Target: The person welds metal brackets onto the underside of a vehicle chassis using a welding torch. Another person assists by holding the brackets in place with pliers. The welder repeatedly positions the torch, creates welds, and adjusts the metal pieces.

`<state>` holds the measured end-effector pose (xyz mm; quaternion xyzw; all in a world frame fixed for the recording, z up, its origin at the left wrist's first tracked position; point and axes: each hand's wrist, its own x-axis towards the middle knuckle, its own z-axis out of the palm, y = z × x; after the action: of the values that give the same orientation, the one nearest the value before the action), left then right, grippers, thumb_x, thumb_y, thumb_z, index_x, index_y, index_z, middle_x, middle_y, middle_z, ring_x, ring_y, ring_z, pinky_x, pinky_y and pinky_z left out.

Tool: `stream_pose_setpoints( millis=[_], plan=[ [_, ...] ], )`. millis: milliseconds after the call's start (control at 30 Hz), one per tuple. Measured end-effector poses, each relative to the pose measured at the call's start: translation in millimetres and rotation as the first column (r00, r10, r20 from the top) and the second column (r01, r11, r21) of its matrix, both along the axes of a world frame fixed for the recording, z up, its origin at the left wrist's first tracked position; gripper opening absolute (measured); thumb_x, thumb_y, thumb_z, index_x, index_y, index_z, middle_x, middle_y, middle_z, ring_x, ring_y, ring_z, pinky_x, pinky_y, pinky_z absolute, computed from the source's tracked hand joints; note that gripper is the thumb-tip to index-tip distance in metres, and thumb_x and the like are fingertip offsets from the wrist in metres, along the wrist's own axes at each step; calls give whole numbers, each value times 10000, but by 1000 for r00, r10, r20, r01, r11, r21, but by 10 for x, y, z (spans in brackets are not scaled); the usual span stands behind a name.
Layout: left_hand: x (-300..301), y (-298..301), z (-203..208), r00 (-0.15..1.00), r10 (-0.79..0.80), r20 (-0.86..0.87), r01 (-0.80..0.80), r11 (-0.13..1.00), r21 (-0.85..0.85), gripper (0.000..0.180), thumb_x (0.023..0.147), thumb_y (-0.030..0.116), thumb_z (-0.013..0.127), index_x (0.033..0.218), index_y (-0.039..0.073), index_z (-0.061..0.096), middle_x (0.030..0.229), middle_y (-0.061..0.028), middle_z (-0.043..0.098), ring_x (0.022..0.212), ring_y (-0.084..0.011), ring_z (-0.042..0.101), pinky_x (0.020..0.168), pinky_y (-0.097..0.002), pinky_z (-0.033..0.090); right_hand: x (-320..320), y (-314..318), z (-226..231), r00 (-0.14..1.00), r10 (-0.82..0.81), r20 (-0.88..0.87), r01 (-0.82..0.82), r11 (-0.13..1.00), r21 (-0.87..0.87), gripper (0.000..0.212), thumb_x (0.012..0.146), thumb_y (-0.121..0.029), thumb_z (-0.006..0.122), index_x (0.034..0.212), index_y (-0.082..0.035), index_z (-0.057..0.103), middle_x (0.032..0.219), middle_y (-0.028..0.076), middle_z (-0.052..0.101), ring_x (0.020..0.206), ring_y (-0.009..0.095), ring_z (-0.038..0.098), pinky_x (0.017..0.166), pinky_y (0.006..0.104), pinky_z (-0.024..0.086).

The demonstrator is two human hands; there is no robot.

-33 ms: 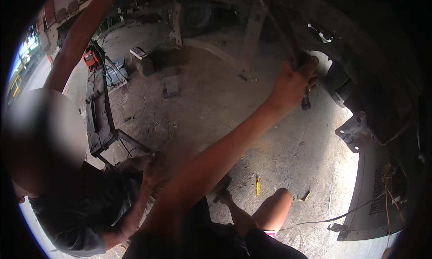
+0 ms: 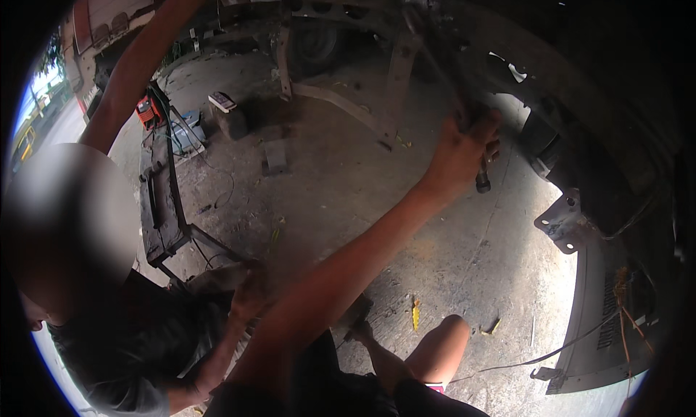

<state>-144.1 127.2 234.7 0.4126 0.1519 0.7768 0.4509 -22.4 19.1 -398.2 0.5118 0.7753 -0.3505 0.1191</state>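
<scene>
My left hand (image 2: 464, 149) is raised at the end of my outstretched arm, its fingers wrapped round a long metal bar (image 2: 442, 62). Above the fist the bar slants up to the dark metal frame (image 2: 399, 69); a short thick end pokes out below. Whether its top fits on a bolt is too dark to tell. Low in the picture, my right hand (image 2: 359, 330) is closed against a dark object beside my bent knee (image 2: 446, 337). The object's kind is hidden in shadow.
A co-worker in a dark shirt (image 2: 138, 344) crouches close at my left, one arm raised. Beyond are a metal stand (image 2: 163, 207), a red machine (image 2: 148, 112) and a block (image 2: 274, 156) on the concrete. A holed bracket (image 2: 562, 221) and dark flap (image 2: 591, 330) hang at right.
The whole scene sits slightly lower in view. My left hand and the bar appear a little lower and farther left; the grip is the same.
</scene>
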Motion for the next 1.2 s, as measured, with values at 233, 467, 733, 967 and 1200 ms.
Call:
stream_pose_setpoints(
  millis=[233,467,733,967,1200],
  plan=[
    [-17,6,27,999,-49,8,49,998,31,175,945,210,620,893,78,517,742,-5,473,652,-104,479,618,-299,441,42,-78,435,100,-839,-535,510,505,-696,207,829,-244,624,832,-78,501,603,26,489,418,174,518,341,322,381],
    [-11,12,-7,999,-34,-1,34,999,10,225,938,229,636,859,100,469,737,8,421,676,-121,468,643,-317,444,470,-45,2590,-154,-618,-771,485,633,-604,487,857,-244,677,1218,-120,375,727,21,484,522,140,505,444,285,425],
    [-64,-63,-5,996,-60,-64,58,998,-35,268,942,295,650,880,101,475,771,1,459,718,-126,510,708,-326,463,1197,-926,3398,-136,-214,-967,691,679,-247,1003,849,-424,708,1518,-161,10,923,95,524,580,165,514,485,294,454],
    [-98,-73,-45,992,-45,-119,49,998,30,196,944,251,613,899,82,525,764,-1,506,723,-136,551,726,-304,463,1252,-887,4176,206,-56,-977,760,638,124,1101,758,-434,783,1487,-23,68,963,107,539,675,180,541,570,288,471],
    [-53,-32,-96,996,-70,-48,72,997,31,157,938,206,615,962,70,540,825,-8,537,782,-130,559,752,-310,462,817,-446,5273,388,449,-805,597,543,590,1213,667,-444,859,1456,115,127,1003,119,554,769,195,568,654,282,488]
  ],
)
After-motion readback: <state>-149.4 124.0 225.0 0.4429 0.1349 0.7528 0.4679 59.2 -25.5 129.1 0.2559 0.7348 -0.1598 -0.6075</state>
